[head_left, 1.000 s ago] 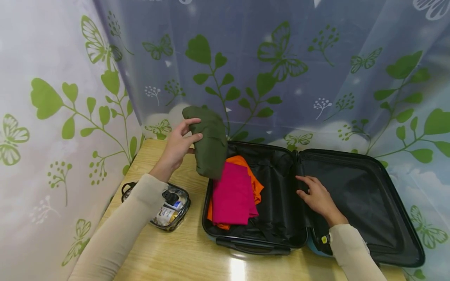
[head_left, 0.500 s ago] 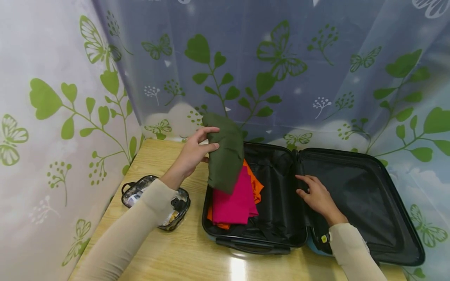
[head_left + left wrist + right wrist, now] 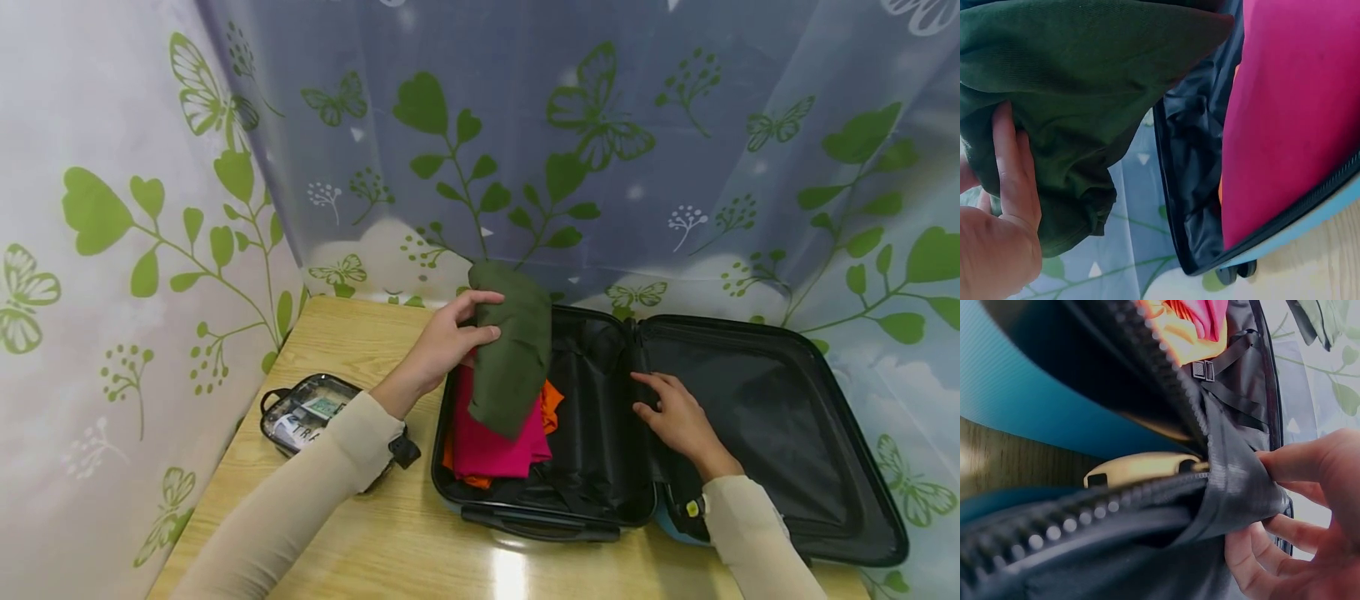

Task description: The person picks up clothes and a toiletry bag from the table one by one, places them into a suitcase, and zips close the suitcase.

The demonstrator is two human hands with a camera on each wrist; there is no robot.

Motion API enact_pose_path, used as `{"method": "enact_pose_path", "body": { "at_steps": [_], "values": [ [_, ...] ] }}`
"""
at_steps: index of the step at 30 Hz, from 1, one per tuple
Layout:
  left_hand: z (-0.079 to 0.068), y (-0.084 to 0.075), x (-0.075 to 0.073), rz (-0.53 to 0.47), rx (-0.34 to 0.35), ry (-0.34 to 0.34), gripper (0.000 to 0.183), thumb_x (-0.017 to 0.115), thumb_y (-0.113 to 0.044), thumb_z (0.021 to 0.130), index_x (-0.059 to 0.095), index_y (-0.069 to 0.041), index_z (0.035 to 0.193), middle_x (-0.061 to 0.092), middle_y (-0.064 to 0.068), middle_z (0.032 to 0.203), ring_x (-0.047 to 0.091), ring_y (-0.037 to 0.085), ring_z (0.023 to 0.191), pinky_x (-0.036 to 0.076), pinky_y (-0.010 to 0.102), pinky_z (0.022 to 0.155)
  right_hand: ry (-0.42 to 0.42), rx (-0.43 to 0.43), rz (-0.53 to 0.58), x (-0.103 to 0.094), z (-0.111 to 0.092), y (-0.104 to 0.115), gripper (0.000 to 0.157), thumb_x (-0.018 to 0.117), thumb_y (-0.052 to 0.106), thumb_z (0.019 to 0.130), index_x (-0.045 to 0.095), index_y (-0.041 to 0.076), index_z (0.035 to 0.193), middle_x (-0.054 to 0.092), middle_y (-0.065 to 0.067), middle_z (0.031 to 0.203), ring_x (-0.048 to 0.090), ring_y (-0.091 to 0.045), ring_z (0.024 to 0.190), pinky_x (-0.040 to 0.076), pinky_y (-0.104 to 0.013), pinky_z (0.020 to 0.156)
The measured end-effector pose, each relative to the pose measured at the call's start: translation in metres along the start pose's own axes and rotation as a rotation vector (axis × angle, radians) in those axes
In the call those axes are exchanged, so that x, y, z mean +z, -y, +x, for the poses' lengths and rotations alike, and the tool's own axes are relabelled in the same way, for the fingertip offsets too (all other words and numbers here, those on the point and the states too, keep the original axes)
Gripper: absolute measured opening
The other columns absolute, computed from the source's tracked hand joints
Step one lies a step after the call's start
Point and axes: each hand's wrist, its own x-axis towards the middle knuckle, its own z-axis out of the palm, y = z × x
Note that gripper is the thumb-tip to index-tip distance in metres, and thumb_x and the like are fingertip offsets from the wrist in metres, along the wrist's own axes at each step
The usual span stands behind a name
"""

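Observation:
My left hand [image 3: 438, 346] pinches a folded dark green garment [image 3: 513, 350] by its left side, thumb on the near face. The garment hangs tilted over the left half of an open black-lined suitcase [image 3: 543, 532]. Beneath it lies a folded magenta garment [image 3: 487, 454] on top of an orange one [image 3: 553, 404]. In the left wrist view, fingers [image 3: 1013, 162] press into the green cloth [image 3: 1072, 119]. My right hand [image 3: 678, 421] is at the suitcase hinge. The right wrist view shows its thumb and fingers around the black fabric hinge strip [image 3: 1241, 481].
A clear zip pouch [image 3: 315, 404] with a black trim and small packed items lies on the wooden table [image 3: 375, 533], partly behind the left sleeve. The suitcase lid [image 3: 757, 433] lies open to the right. A patterned curtain [image 3: 600, 208] stands close behind.
My left hand has carried the green garment to the right and lower, from the suitcase's left edge to over the magenta garment. The right hand has stayed at the hinge.

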Motion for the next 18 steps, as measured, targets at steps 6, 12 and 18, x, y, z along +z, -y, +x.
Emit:
{"method": "enact_pose_path", "body": {
  "at_steps": [6, 12, 18],
  "values": [
    [0.001, 0.007, 0.012, -0.001, -0.006, 0.041, 0.048, 0.068, -0.007, 0.107, 0.06, -0.018, 0.153, 0.061, 0.013, 0.15, 0.074, 0.019, 0.093, 0.061, 0.032, 0.066, 0.0, -0.001, -0.004, 0.0, 0.001, -0.001, 0.058, 0.067, 0.017, 0.109, 0.048, 0.005, 0.163, 0.036, -0.037, 0.164, 0.065, -0.053, 0.12, 0.048, -0.076, 0.103],
    [0.001, 0.011, 0.023, -0.036, -0.036, 0.063, 0.048, 0.069, -0.004, 0.105, 0.06, -0.017, 0.151, 0.061, 0.012, 0.151, 0.075, 0.017, 0.092, 0.062, 0.032, 0.065, 0.006, 0.002, -0.004, 0.0, 0.0, 0.0, 0.058, 0.066, 0.017, 0.109, 0.048, 0.005, 0.163, 0.035, -0.037, 0.164, 0.065, -0.054, 0.121, 0.047, -0.077, 0.103],
    [0.001, 0.014, 0.032, -0.025, -0.054, 0.091, 0.047, 0.069, -0.005, 0.105, 0.061, -0.018, 0.15, 0.062, 0.011, 0.15, 0.076, 0.018, 0.093, 0.064, 0.034, 0.066, 0.003, 0.0, -0.009, 0.001, 0.001, 0.001, 0.058, 0.066, 0.016, 0.109, 0.048, 0.004, 0.163, 0.036, -0.037, 0.164, 0.065, -0.052, 0.118, 0.047, -0.077, 0.103]
  ]
}}
